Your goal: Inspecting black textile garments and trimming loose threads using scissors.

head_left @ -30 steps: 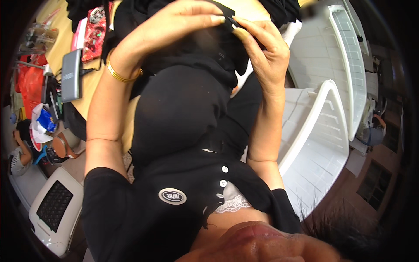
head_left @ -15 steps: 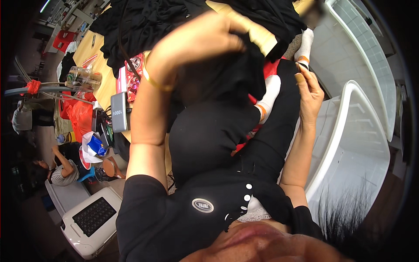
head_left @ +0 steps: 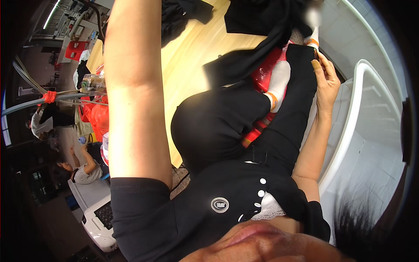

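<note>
My left forearm point(head_left: 135, 87) rises straight up and leaves the picture at the top edge, so my left hand is hidden. My right hand point(head_left: 326, 76) lies on my black-trousered leg point(head_left: 288, 122) with fingers extended and nothing in it. A black garment point(head_left: 266, 19) lies heaped on the wooden table point(head_left: 196, 56), and a strip of it trails down toward my knee. A second black cloth point(head_left: 185, 13) lies further left on the table. My foot in a white sock point(head_left: 278, 81) rests against a red object point(head_left: 267, 70).
A white plastic chair point(head_left: 364, 113) stands at my right. To the left are a red bag point(head_left: 94, 115), a clear plastic container point(head_left: 91, 81), a white device with a keyboard point(head_left: 100, 214), and a seated person in a striped top point(head_left: 83, 171).
Both hands held the black garment up before my chest. The garment now lies on the table, my left arm has gone up out of view, and my right hand has dropped to my leg.
</note>
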`<state>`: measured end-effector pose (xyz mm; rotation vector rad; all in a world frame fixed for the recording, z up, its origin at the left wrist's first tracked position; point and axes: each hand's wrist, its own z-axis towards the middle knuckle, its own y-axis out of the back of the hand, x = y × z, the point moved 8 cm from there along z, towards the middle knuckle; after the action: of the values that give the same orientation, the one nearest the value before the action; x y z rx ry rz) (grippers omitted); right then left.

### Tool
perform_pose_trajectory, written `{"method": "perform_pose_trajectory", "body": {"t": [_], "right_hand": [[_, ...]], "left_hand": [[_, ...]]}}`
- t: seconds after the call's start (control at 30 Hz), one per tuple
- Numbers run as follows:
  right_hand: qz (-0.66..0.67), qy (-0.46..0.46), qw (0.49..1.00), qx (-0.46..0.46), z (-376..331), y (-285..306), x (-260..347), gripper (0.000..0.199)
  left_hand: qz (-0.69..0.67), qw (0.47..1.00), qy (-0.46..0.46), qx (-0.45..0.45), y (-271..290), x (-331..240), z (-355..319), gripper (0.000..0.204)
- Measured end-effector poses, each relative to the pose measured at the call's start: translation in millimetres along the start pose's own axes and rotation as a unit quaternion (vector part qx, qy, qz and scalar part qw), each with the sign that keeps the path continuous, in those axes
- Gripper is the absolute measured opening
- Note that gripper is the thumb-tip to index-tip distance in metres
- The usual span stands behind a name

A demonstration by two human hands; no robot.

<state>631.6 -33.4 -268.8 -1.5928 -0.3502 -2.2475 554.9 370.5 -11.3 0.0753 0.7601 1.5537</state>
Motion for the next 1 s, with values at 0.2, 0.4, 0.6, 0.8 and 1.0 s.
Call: {"method": "perform_pose_trajectory", "body": {"t": [0.2, 0.4, 0.6, 0.8, 1.0], "right_hand": [[0.006, 0.005, 1.000, 0.015, -0.4, -3.9, -4.9, 0.029], [-0.019, -0.002, 0.999, 0.042, -4.6, -9.7, -3.8, 0.028], [-0.013, -0.011, 1.000, 0.020, -3.3, -3.6, -10.0, 0.029], [-0.011, -0.014, 0.999, 0.042, -1.8, -9.6, -14.3, 0.029], [0.007, -0.027, 0.999, 0.040, -5.0, -9.6, -21.9, 0.028]], "left_hand": [[-0.077, 0.929, 0.362, 0.024, -16.1, 110.3, -110.2, 0.022], [0.307, 0.883, 0.213, 0.283, -35.6, 172.0, -228.0, 0.083], [0.074, 0.954, 0.265, 0.116, 10.6, 174.1, -208.7, 0.045], [-0.437, 0.831, 0.268, -0.215, 127.8, 230.0, -136.4, 0.041], [-0.587, 0.757, 0.241, -0.154, 156.6, 78.1, -150.3, 0.020]]}}
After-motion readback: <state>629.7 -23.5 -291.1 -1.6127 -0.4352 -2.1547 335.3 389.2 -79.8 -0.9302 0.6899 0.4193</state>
